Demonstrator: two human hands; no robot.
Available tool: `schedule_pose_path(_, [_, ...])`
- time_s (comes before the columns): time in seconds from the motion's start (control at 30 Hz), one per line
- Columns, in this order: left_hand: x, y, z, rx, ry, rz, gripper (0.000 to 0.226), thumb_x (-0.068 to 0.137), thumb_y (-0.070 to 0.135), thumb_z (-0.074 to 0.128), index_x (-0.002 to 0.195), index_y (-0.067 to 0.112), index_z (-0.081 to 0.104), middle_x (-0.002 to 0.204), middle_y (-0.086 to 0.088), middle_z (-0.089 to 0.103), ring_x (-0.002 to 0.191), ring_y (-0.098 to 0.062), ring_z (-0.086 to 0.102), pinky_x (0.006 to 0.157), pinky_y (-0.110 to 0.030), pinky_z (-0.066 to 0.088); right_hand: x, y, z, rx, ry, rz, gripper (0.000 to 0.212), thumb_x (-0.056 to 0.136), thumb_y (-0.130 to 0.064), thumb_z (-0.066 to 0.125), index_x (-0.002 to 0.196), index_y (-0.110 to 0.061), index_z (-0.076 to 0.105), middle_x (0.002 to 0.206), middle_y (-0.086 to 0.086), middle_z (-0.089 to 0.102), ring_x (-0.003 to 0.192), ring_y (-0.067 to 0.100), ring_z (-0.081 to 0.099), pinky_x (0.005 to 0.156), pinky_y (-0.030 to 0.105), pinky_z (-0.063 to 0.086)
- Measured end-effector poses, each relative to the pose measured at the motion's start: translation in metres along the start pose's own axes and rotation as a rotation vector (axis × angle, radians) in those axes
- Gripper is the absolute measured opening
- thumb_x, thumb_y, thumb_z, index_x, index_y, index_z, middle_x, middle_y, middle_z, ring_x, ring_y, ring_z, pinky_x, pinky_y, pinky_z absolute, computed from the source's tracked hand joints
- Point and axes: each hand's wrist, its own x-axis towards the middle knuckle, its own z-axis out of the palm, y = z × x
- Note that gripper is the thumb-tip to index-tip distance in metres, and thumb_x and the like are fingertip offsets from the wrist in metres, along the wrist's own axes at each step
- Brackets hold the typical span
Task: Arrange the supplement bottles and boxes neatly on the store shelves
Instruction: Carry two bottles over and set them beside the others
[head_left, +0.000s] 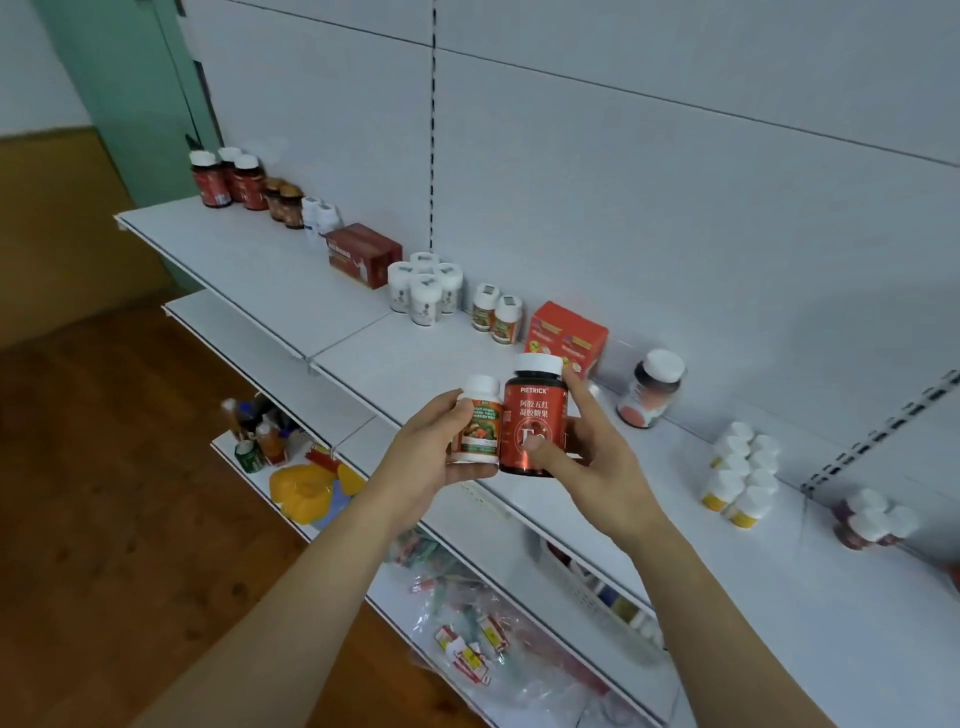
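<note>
Two bottles in hand above shelf (363, 364) front edge: left hand (431, 452) fingers curled round small white bottle (477, 421); right hand (592, 457) gripped red bottle (532, 421). Most stock already grouped along back; lone tipped bottle (652, 389) left to straighten.

white back panel (675, 171), wooden floor (104, 493), green wall (130, 78)

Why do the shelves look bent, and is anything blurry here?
Head view: the wide lens bows the top shelf and tilts everything; the red bottle in the right hand is sharp with slight glare low on its label; the clear jar and lower-shelf packets are blurred.
</note>
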Motion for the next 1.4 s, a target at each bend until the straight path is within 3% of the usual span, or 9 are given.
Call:
schedule_pose_path(0.17, [0.034,0.021,-0.039,0.046,-0.034,-0.030,0.022,0.101,0.025,0.056,0.120,0.022,0.066,0.110,-0.012,0.073,0.103,-0.032,0.071,0.089,-0.053,0.057,0.039,-0.005,0.031,-0.020,0.041,0.022,0.071,0.090,-0.036,0.073,0.143,-0.060,0.032,0.123,-0.011,0.066,0.107,0.008,0.067,0.091,0.031,0.056])
schedule_pose_path(0.33, [0.086,0.039,-0.063,0.391,-0.096,0.074,0.023,0.098,0.033,0.060,0.121,0.036,0.063,0.107,0.008,0.074,0.103,-0.015,0.070,0.096,-0.044,0.056,0.087,0.009,0.043,-0.031,0.094,0.044,0.074,0.086,-0.028,0.079,0.139,-0.055,0.035,0.125,-0.009,0.065,0.102,0.011,0.069,0.087,0.035,0.058])
schedule_pose_path(0.43, [0.117,0.053,-0.066,0.523,-0.130,0.126,0.028,0.095,0.036,0.064,0.123,0.033,0.063,0.111,0.011,0.073,0.097,-0.009,0.071,0.090,-0.039,0.058,0.117,0.018,0.047,-0.031,0.133,0.059,0.082,0.085,-0.023,0.079,0.145,-0.050,0.030,0.128,-0.009,0.062,0.104,0.011,0.068,0.083,0.031,0.058])
schedule_pose_path(0.57, [0.158,0.071,-0.066,0.704,-0.177,0.178,0.033,0.090,0.036,0.071,0.122,0.034,0.063,0.116,0.018,0.067,0.090,-0.001,0.071,0.082,-0.029,0.059,0.147,0.022,0.047,-0.045,0.153,0.095,0.099,0.083,-0.019,0.079,0.151,-0.054,0.016,0.132,-0.025,0.053,0.107,0.001,0.064,0.083,0.022,0.054])
schedule_pose_path(0.73, [0.205,0.080,-0.072,0.884,-0.226,0.240,0.036,0.084,0.037,0.076,0.118,0.037,0.064,0.110,0.024,0.067,0.096,0.011,0.061,0.077,-0.015,0.046,0.170,0.022,0.048,-0.078,0.203,0.117,0.096,0.081,-0.018,0.081,0.144,-0.061,0.022,0.133,-0.027,0.054,0.111,-0.001,0.062,0.076,0.014,0.054])
schedule_pose_path(0.9, [0.244,0.071,-0.075,1.015,-0.274,0.373,0.036,0.083,0.036,0.074,0.117,0.037,0.062,0.105,0.022,0.066,0.097,0.007,0.059,0.086,-0.027,0.051,0.174,0.025,0.060,-0.134,0.285,0.198,0.096,0.081,-0.019,0.081,0.142,-0.062,0.021,0.126,-0.028,0.052,0.107,0.001,0.061,0.070,0.010,0.053])
schedule_pose_path(1.07, [0.274,0.055,-0.083,1.040,-0.356,0.492,0.037,0.090,0.026,0.067,0.125,0.027,0.055,0.112,0.006,0.068,0.100,-0.014,0.063,0.083,-0.042,0.055,0.161,0.028,0.082,-0.210,0.384,0.326,0.097,0.081,-0.020,0.081,0.146,-0.058,0.020,0.128,-0.016,0.053,0.109,0.004,0.061,0.070,0.011,0.053])
schedule_pose_path(1.23, [0.293,0.046,-0.096,1.115,-0.436,0.574,0.052,0.092,0.013,0.061,0.139,0.028,0.044,0.123,-0.002,0.064,0.107,-0.025,0.060,0.084,-0.039,0.052,0.147,0.025,0.106,-0.237,0.469,0.390,0.096,0.082,-0.022,0.080,0.132,-0.073,0.017,0.134,-0.011,0.050,0.111,0.011,0.061,0.070,0.015,0.054])
schedule_pose_path(1.4, [0.304,0.050,-0.099,1.334,-0.494,0.871,0.039,0.086,0.011,0.066,0.123,0.017,0.055,0.130,-0.005,0.052,0.100,-0.033,0.058,0.069,-0.041,0.051,0.143,0.023,0.122,-0.234,0.528,0.399,0.098,0.081,-0.019,0.081,0.128,-0.077,0.016,0.127,-0.016,0.053,0.106,0.005,0.063,0.070,0.013,0.054])
